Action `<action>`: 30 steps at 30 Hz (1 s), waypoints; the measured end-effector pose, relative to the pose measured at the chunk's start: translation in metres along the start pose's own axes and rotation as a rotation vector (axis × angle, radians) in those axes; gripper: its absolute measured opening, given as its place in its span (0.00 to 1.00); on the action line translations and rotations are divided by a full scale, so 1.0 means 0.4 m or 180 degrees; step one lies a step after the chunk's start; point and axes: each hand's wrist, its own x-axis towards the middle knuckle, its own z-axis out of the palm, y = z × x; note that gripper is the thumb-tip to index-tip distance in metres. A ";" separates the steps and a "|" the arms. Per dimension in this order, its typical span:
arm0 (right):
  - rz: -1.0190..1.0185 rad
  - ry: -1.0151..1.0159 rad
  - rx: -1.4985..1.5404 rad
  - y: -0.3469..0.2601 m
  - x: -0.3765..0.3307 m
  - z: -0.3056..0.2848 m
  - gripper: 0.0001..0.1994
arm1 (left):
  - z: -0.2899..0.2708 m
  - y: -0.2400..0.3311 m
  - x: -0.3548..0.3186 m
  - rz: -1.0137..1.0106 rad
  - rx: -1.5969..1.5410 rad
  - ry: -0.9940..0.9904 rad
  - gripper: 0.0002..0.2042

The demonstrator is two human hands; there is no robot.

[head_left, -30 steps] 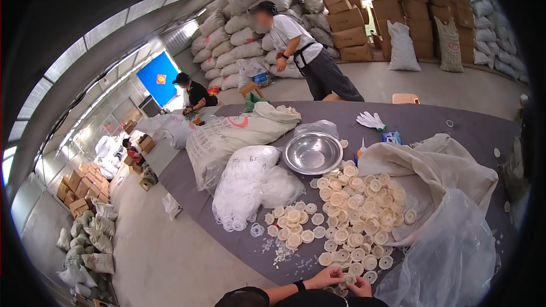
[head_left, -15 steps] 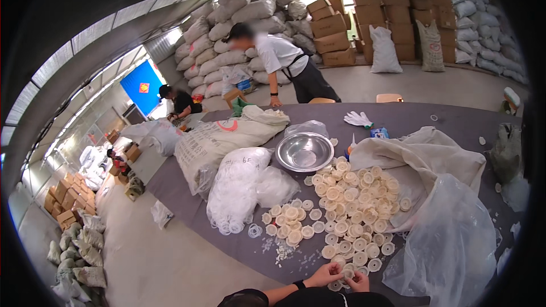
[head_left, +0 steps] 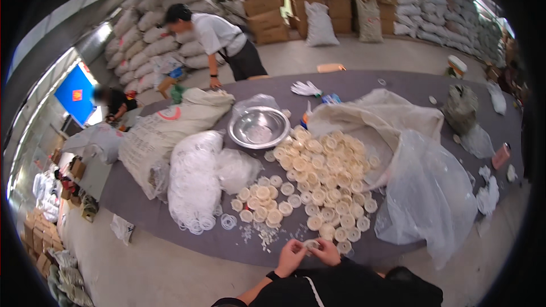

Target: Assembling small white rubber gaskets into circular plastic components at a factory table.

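Both hands meet at the table's near edge, their fingertips closed round one cream plastic disc (head_left: 310, 244). My left hand (head_left: 290, 257) pinches its left side, and my right hand (head_left: 328, 252) grips the right side. Fingers cover much of the disc. Just beyond them lies a large heap of similar round discs (head_left: 327, 162) with ridged rims. A smaller group of discs (head_left: 263, 200) sits to the left. Small white pieces (head_left: 267, 237) are scattered on the table between that group and my left hand.
A steel bowl (head_left: 259, 127) stands behind the discs. Left of them are a bag of white rings (head_left: 195, 185) and a big woven sack (head_left: 170, 131). Clear plastic sheeting (head_left: 426, 193) and an opened cloth sack (head_left: 392, 111) lie right. Across the grey table (head_left: 227, 82) a person (head_left: 224, 40) leans on it.
My view has swung to the right, so the scene sits further left. The hands have drawn back from the front discs toward the table edge, still holding a disc.
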 end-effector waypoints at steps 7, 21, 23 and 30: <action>-0.0093 -0.0544 -0.0293 -0.075 0.013 0.092 0.12 | -0.111 0.041 -0.034 -0.0107 -0.0362 0.0005 0.06; 0.0099 -0.0353 0.0886 -0.109 -0.013 0.196 0.11 | -0.199 0.064 -0.084 -0.0067 -0.0847 -0.0260 0.06; 0.0368 -0.0814 0.1294 -0.074 -0.021 0.182 0.11 | -0.207 0.021 -0.079 -0.0159 -0.0764 -0.0461 0.06; 0.1111 -0.1109 0.1327 -0.013 -0.034 0.138 0.12 | -0.190 0.015 -0.044 -0.0345 0.0089 -0.1159 0.03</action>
